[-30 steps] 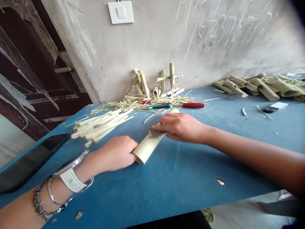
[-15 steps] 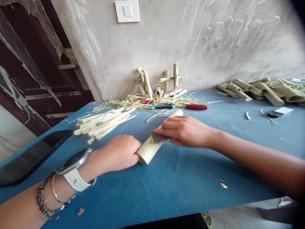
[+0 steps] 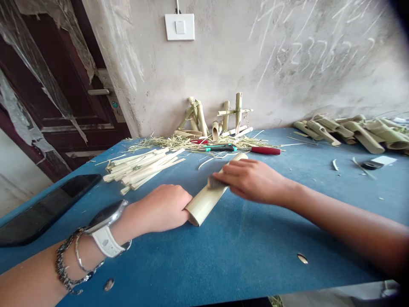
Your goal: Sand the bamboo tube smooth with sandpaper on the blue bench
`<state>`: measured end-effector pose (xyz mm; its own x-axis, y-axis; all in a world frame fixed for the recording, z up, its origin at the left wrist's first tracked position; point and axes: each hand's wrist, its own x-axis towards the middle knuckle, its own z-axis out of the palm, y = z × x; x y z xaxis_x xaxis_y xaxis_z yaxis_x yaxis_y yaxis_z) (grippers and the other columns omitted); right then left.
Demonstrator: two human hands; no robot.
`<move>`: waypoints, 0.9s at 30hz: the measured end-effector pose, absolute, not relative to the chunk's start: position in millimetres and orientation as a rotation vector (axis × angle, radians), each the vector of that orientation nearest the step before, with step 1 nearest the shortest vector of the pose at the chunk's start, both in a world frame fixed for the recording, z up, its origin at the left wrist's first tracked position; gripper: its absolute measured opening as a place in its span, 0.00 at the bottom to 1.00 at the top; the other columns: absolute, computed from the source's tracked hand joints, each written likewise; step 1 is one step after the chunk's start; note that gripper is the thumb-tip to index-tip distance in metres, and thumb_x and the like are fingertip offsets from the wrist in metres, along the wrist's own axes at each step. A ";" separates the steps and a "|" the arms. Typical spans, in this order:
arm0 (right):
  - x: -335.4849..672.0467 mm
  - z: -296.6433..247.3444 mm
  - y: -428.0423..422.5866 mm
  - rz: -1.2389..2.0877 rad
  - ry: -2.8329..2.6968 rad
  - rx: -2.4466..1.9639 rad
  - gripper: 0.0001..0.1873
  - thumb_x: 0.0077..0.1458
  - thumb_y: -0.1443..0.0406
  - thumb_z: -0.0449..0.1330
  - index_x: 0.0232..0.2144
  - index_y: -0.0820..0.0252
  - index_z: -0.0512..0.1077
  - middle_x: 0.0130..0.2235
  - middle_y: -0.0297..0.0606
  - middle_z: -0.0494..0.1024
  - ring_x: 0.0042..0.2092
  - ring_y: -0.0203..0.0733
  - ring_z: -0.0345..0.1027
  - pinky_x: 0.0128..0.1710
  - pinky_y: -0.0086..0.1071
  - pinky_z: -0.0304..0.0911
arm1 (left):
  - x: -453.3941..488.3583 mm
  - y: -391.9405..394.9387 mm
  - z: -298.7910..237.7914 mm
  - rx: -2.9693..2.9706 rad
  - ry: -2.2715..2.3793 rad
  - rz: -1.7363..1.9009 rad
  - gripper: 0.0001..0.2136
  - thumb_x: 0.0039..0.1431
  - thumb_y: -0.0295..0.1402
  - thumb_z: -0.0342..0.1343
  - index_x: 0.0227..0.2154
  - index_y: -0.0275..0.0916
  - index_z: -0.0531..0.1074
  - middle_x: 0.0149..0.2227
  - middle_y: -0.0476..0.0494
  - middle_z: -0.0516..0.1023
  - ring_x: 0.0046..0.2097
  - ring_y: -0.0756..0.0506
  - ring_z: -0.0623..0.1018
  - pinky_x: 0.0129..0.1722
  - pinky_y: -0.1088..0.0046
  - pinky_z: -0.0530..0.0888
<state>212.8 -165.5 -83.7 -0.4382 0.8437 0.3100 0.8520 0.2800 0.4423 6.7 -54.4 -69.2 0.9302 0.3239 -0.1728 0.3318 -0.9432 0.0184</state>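
Note:
A pale bamboo tube (image 3: 206, 204) lies slantwise on the blue table, its cut end toward me. My left hand (image 3: 169, 208) is closed around the near end, the thumb side tucked into or against the opening. My right hand (image 3: 252, 179) presses a piece of sandpaper (image 3: 216, 182), dark and curved, on the tube's upper side about midway along. The fingers lie over the sandpaper and hide part of it. The tube's far end shows just beyond my right hand.
Thin bamboo sticks (image 3: 143, 168) lie left of centre, beside a black phone (image 3: 47, 209). Behind are a green-black cutter (image 3: 220, 148), a red-handled tool (image 3: 265, 150), shavings (image 3: 153, 143) and small bamboo structures (image 3: 239, 111). More split bamboo (image 3: 361, 132) and a tape roll (image 3: 372, 164) are at right.
The whole view has shifted slightly down and right. My right hand and the sandpaper have slid a little along the tube; my left hand still holds its near end.

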 end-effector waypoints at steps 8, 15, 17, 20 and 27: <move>213.4 -80.7 -170.3 -0.833 -2.429 -1.871 0.18 0.57 0.71 0.51 0.50 0.67 0.67 0.41 0.43 0.74 0.39 0.44 0.67 0.38 0.36 0.61 | 7.8 -53.9 -71.6 2.910 0.567 -0.187 0.10 0.50 0.34 0.47 0.18 0.39 0.67 0.20 0.50 0.70 0.22 0.50 0.67 0.22 0.74 0.54; 227.5 -75.0 -165.0 -0.693 -2.432 -1.913 0.21 0.58 0.70 0.50 0.53 0.59 0.65 0.41 0.39 0.73 0.40 0.42 0.65 0.38 0.34 0.60 | 16.2 -54.9 -76.3 2.860 0.732 -0.232 0.09 0.49 0.32 0.49 0.18 0.42 0.70 0.19 0.53 0.71 0.25 0.48 0.71 0.22 0.75 0.53; 235.3 -78.4 -161.3 -0.804 -2.244 -2.143 0.19 0.57 0.73 0.49 0.50 0.61 0.67 0.38 0.40 0.73 0.38 0.42 0.65 0.36 0.33 0.59 | 15.4 -56.1 -75.4 2.852 0.707 -0.203 0.09 0.48 0.30 0.49 0.18 0.42 0.72 0.20 0.53 0.72 0.25 0.49 0.72 0.22 0.76 0.53; 221.6 -84.7 -162.0 -0.884 -2.318 -2.054 0.18 0.60 0.73 0.46 0.51 0.67 0.66 0.38 0.41 0.72 0.35 0.40 0.65 0.33 0.32 0.59 | 13.6 -55.3 -76.6 2.843 0.684 -0.172 0.08 0.47 0.29 0.50 0.17 0.42 0.71 0.20 0.53 0.74 0.25 0.48 0.72 0.22 0.77 0.52; 231.1 -84.4 -160.6 -0.912 -2.399 -1.967 0.18 0.60 0.72 0.48 0.51 0.63 0.66 0.39 0.41 0.72 0.38 0.41 0.65 0.36 0.32 0.59 | 7.6 -46.9 -81.6 2.826 0.574 -0.098 0.11 0.50 0.37 0.50 0.17 0.40 0.68 0.17 0.51 0.69 0.20 0.49 0.66 0.20 0.76 0.51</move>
<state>231.1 -160.6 -84.4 -0.2574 0.9267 0.2739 0.8747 0.1029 0.4736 7.6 -46.9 -81.6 0.9199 0.3746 -0.1160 0.3918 -0.8895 0.2351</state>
